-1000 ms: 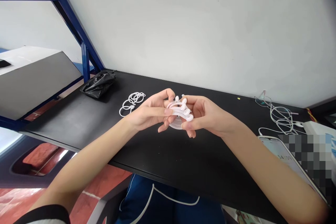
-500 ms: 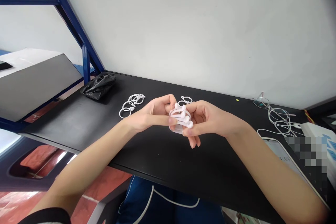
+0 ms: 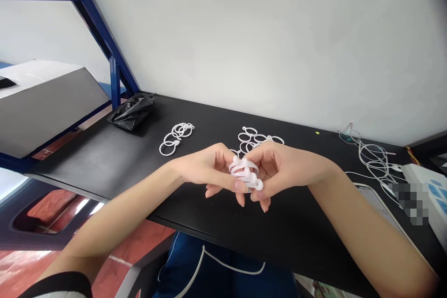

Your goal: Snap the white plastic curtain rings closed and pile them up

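Observation:
Between my two hands is a small bunch of white plastic rings (image 3: 247, 173), stacked together with their round knobs side by side. My left hand (image 3: 213, 170) grips the bunch from the left, its thumb on the near side. From the right, my right hand (image 3: 279, 170) pinches it too, thumb close to the lowest knob. Fingers hide part of the rings. Behind my hands, more white rings (image 3: 260, 138) lie spread on the black table (image 3: 209, 223). Another group of white rings (image 3: 168, 149) lies to the left, partly overlapping.
A crumpled black plastic bag (image 3: 132, 111) sits at the back left. On the right are tangled white cables (image 3: 372, 160), a phone (image 3: 375, 205) partly behind my right forearm, and a white box (image 3: 424, 186). A blue metal frame (image 3: 94, 23) rises at the left.
Both hands have moved down and slightly right with the bunch of rings, closer to me. More of the rings lying behind them now show.

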`<action>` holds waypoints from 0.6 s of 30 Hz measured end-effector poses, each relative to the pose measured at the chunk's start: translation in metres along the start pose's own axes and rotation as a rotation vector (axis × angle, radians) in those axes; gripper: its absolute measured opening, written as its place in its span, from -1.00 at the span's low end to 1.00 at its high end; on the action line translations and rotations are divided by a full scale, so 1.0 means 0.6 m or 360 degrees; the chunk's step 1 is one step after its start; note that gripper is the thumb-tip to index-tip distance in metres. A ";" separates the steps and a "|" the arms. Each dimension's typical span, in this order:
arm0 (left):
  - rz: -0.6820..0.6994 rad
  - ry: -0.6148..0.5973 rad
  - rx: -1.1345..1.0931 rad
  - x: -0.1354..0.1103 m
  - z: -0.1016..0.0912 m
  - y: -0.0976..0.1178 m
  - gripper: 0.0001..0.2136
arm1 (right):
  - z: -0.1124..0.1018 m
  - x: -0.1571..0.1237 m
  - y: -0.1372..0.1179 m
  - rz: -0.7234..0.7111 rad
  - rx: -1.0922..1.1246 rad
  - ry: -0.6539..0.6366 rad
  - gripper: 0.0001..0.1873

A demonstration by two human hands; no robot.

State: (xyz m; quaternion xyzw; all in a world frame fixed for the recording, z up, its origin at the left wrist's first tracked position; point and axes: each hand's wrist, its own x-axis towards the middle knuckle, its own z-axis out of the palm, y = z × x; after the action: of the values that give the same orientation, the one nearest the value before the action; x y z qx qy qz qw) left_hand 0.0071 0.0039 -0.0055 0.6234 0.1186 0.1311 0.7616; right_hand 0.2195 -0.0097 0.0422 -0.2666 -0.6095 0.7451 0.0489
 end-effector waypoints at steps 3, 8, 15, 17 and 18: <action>-0.0023 -0.0107 -0.0091 -0.001 0.002 -0.001 -0.77 | 0.004 0.001 0.002 -0.0027 -0.0095 -0.0041 -0.71; 0.0218 0.0011 -0.0034 -0.004 0.009 0.005 -0.85 | 0.023 0.011 0.009 -0.0328 -0.0246 0.0145 -0.38; 0.0244 -0.0105 0.0247 -0.016 0.010 0.015 -0.86 | 0.046 0.044 0.052 -0.0730 -0.0025 0.0340 -0.08; 0.0226 -0.0198 0.0287 -0.019 0.011 0.019 -0.85 | 0.051 0.049 0.058 -0.0737 0.0011 0.0341 -0.08; 0.0207 -0.0163 0.0276 -0.020 0.012 0.020 -0.86 | 0.054 0.050 0.059 -0.0746 0.0037 0.0338 -0.09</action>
State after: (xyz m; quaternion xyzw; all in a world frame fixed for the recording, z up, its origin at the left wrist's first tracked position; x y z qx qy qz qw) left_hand -0.0026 -0.0045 0.0078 0.6991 0.0497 0.1374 0.6999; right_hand 0.1878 -0.0351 0.0026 -0.1942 -0.6374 0.6882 0.2870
